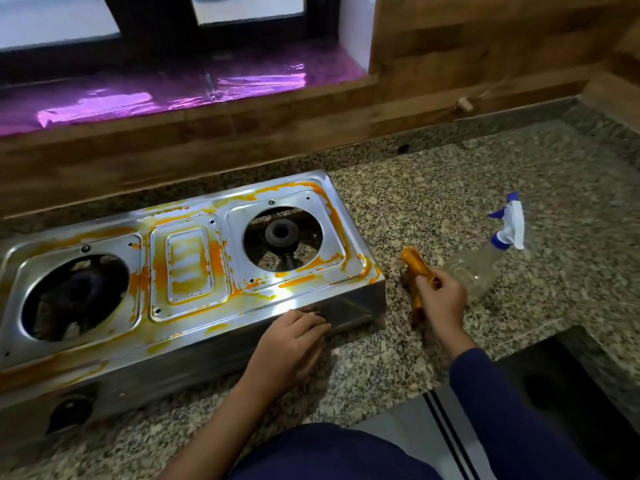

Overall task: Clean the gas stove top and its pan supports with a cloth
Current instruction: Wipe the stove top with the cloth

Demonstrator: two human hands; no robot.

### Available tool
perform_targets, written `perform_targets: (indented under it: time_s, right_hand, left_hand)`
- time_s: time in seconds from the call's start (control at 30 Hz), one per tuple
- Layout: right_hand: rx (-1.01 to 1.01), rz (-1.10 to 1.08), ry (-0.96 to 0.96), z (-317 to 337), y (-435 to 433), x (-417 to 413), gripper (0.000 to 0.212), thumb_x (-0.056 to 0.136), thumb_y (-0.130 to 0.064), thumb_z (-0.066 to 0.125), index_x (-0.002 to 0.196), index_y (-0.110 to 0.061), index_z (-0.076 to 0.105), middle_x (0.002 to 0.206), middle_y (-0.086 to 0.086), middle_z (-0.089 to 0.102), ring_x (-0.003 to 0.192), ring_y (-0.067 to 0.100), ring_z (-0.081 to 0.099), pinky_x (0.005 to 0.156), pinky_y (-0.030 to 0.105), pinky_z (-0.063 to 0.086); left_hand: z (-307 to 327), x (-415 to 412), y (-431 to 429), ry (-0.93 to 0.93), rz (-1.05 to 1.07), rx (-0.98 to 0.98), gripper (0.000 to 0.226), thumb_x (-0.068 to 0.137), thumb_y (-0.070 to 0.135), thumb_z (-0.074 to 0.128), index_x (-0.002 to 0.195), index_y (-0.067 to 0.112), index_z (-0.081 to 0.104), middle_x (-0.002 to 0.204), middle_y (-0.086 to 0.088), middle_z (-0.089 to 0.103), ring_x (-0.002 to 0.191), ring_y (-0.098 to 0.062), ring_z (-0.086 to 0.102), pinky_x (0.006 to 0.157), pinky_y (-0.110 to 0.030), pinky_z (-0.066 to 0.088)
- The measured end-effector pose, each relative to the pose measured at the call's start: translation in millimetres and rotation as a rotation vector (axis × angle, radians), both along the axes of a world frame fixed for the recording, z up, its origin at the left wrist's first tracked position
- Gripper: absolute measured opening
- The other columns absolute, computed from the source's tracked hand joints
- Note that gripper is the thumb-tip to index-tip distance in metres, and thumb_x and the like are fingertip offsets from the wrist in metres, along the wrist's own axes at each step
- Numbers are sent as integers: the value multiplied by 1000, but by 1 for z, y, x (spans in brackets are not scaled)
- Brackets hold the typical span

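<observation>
A steel two-burner gas stove [187, 306] sits on the granite counter, its top smeared with orange-yellow stains. No pan supports are on it; both burner openings show bare burners. My left hand [291, 337] rests on the stove's front right corner, fingers curled over the edge. My right hand [440, 303] grips a bunched, orange-stained cloth [415, 268] just to the right of the stove, above the counter.
A clear spray bottle [485, 268] with a blue and white trigger lies on its side right behind my right hand. The granite counter [433, 202] extends right and drops off at the front right. A wood-panelled wall and purple-lined windowsill stand behind.
</observation>
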State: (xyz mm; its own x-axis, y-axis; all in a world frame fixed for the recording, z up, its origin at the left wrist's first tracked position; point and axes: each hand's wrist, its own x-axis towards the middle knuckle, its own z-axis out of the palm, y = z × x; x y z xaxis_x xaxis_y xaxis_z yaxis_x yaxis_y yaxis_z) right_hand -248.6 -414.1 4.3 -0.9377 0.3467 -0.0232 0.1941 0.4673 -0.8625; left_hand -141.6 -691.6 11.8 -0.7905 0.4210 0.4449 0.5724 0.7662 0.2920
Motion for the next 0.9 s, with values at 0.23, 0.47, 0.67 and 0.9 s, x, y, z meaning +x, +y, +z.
perform_targets:
  time_s: [0.23, 0.47, 0.67, 0.9]
  right_hand:
    - [-20, 202, 265, 70, -55, 3, 14, 90, -25, 65, 103, -26, 69, 96, 0, 66, 84, 11, 58, 69, 25, 48]
    - [749, 674, 76, 41, -84, -21, 66, 100, -54, 19, 156, -19, 18, 165, 2, 7, 152, 19, -1, 121, 48, 2]
    - [872, 773, 76, 29, -85, -27, 75, 94, -56, 5, 157, -15, 8, 165, 5, 1, 151, 17, -6, 122, 38, -4]
    - [834, 878, 87, 34, -134, 7, 77, 92, -53, 0, 156, -12, 11, 164, 5, 8, 152, 18, 2, 122, 35, -4]
  left_hand:
    - [-2, 7, 4, 17, 38, 15, 21, 91, 20, 63, 107, 10, 73, 111, -2, 71, 101, -20, 63, 99, -24, 43]
    - [-1, 16, -6, -7, 43, 13, 29, 88, 18, 65, 115, 10, 70, 121, -4, 68, 115, -21, 61, 100, -36, 47]
    - [0, 56, -45, 13, 306, -48, 49, 88, 21, 64, 135, 10, 56, 145, -4, 49, 139, -23, 40, 112, -43, 33]
    - [-12, 94, -95, -87, 508, -89, 55, 94, 28, 51, 144, 7, 42, 154, -5, 37, 144, -22, 31, 112, -50, 33]
